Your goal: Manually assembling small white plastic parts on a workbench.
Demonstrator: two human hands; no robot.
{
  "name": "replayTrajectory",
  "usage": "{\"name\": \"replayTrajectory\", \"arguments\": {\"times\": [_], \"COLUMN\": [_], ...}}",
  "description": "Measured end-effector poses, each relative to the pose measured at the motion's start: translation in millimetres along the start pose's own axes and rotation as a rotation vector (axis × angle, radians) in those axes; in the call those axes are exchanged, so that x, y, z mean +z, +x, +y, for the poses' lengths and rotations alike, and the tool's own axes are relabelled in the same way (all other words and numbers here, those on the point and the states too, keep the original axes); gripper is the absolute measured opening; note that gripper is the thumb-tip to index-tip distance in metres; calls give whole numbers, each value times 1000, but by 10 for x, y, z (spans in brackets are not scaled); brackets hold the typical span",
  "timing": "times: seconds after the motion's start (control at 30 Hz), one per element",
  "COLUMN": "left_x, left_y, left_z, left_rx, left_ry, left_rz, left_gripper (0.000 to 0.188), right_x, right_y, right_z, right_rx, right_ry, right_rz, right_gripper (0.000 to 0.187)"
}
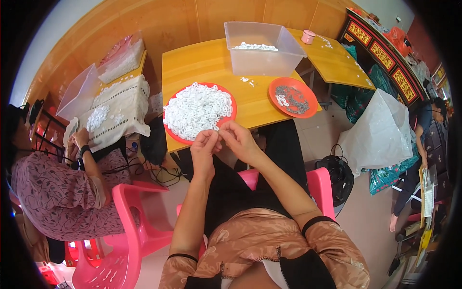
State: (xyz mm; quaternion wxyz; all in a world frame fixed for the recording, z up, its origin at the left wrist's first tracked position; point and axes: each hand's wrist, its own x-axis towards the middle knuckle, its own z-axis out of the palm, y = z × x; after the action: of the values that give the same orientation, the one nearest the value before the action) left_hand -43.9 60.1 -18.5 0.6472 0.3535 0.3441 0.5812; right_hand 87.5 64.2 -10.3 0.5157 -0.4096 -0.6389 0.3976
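Both my hands meet just in front of the near edge of a red plate (233, 115) heaped with small white plastic pieces (197, 108). My left hand (205, 149) is closed in a pinch, with a bit of a small white plastic piece showing at its fingertips. My right hand (240, 144) pinches right beside it, fingertips close to the same piece. What the right fingers hold is too small and covered to make out. To the right, a second red plate (313, 91) holds small grey metal parts (297, 98) and several white pieces.
A clear plastic bin (262, 62) with white pieces stands at the back of the yellow table (192, 65). On my left, a co-worker (62, 192) handles white pieces at a cloth-covered table. Pink chairs (137, 216), a white sack (378, 130) and another person (423, 130) surround me.
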Motion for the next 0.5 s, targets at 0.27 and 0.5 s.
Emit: {"name": "replayTrajectory", "arguments": {"times": [0.27,0.5], "left_x": [0,-6], "left_y": [-26,-9], "left_z": [-27,-42], "left_rx": [183,95], "left_ry": [228,38], "left_rz": [86,57], "left_gripper": [8,9], "right_x": [23,67], "right_y": [4,-22], "right_z": [-49,-94], "right_rx": [-286,-153], "right_ry": [-320,-224], "right_rz": [75,114], "right_gripper": [9,12]}}
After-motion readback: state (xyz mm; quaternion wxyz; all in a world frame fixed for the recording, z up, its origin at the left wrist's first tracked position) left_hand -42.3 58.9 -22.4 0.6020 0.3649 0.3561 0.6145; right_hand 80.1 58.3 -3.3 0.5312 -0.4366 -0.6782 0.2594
